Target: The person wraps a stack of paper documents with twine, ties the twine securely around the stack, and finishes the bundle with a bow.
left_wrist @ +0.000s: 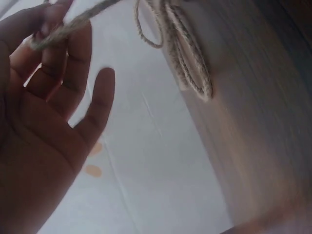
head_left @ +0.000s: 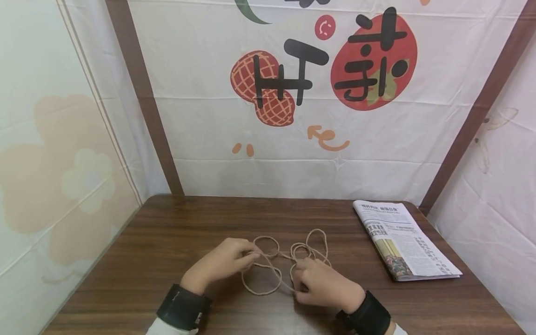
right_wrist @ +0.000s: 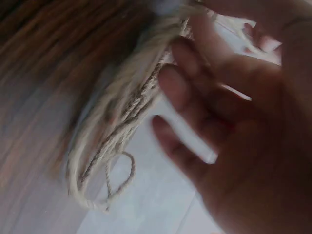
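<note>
A length of tan twine (head_left: 261,294) lies in loose, crossing loops on the brown wooden table. The left hand (head_left: 224,263) pinches one strand between thumb and index finger. In the left wrist view that strand of twine (left_wrist: 73,28) leads away to the upper right, while the other fingers stay loosely bent. The right hand (head_left: 324,284) is at the right-hand loops and pinches the twine near its thumb and index finger. In the right wrist view a bundle of twine (right_wrist: 74,168) hangs beside its bent fingers; the pinch itself is blurred at the top edge.
A folded newspaper (head_left: 418,246) lies at the right side of the table (head_left: 188,218). Behind the table hangs a white printed cloth (head_left: 201,116), with further cloth walls at left and right. Each wrist wears a black band.
</note>
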{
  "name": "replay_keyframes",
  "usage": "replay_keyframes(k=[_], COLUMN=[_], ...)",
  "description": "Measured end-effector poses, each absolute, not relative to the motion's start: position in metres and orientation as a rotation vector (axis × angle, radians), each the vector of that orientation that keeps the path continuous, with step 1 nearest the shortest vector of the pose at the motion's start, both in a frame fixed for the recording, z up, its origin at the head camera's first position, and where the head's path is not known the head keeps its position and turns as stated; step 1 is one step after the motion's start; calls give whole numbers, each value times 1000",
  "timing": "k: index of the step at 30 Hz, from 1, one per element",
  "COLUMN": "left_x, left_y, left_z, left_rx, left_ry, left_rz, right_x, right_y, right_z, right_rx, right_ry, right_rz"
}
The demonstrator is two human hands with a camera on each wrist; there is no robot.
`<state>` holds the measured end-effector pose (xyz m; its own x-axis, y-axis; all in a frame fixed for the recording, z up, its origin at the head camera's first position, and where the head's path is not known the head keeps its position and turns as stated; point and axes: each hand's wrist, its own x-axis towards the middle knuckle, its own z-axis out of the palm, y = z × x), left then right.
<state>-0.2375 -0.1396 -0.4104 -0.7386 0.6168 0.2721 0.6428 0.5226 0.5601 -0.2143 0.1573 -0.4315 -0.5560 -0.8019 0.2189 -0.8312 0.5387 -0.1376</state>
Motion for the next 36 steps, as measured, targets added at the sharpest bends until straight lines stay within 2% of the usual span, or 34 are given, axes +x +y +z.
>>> replay_keyframes(k=[4,11,18,29,36], left_x=[-238,-237,-232,-224,-221], left_y=[-151,-173,-190,-235,-258], left_z=[-402,-386,-374,-358,-358], left_rx=[-1044,-859,-757,-476,-366], left_ry=[-2668,-2652,-2570,-2484,-2487], left_rz=[-1226,-1243,-1126,-999,-972], right_x=[-223,-232,-233,-244,-250], right_y=[168,197,217,260,285], right_z=[-421,-400,-384,-376,-376], right_rx=[1322,1165,1075,727,596], right_ry=[-2651,-2570,-2614,-2521,-2543], right_rz=[621,959,965,843,825])
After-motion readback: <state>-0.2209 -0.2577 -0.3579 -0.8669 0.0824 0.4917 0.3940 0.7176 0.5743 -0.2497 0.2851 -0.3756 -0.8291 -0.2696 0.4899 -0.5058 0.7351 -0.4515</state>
